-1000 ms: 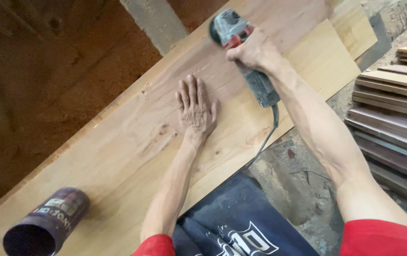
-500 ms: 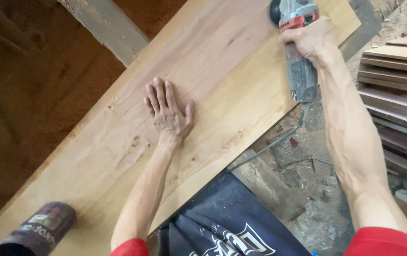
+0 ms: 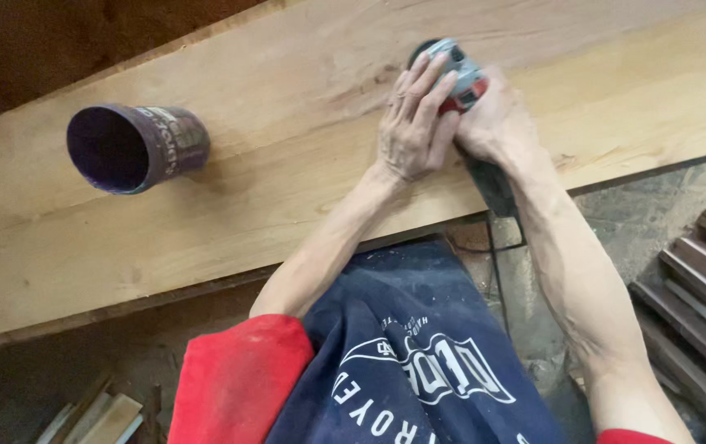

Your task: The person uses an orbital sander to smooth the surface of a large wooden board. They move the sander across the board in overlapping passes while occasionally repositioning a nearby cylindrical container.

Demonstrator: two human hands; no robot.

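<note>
A grey and red power sander (image 3: pixel 461 76) rests on a long pale wooden plank (image 3: pixel 287 164) near its upper middle. My left hand (image 3: pixel 413 123) lies over the front of the tool, fingers spread across its head. My right hand (image 3: pixel 497 123) grips the tool's body from the right side. The dark rear handle and cord (image 3: pixel 497 214) run down past the plank's near edge. A purple cylindrical roll (image 3: pixel 135 146) lies on its side on the plank to the left, its open end toward me.
Stacked dark wooden strips (image 3: pixel 698 312) sit at the right on the dirty floor. Loose wood offcuts (image 3: pixel 98 415) lie at the lower left. Dark boards (image 3: pixel 82 33) run behind the plank's far edge.
My view has swung so the plank now lies nearly level. My left hand left the bare wood and settled on the sander, which moved toward the roll.
</note>
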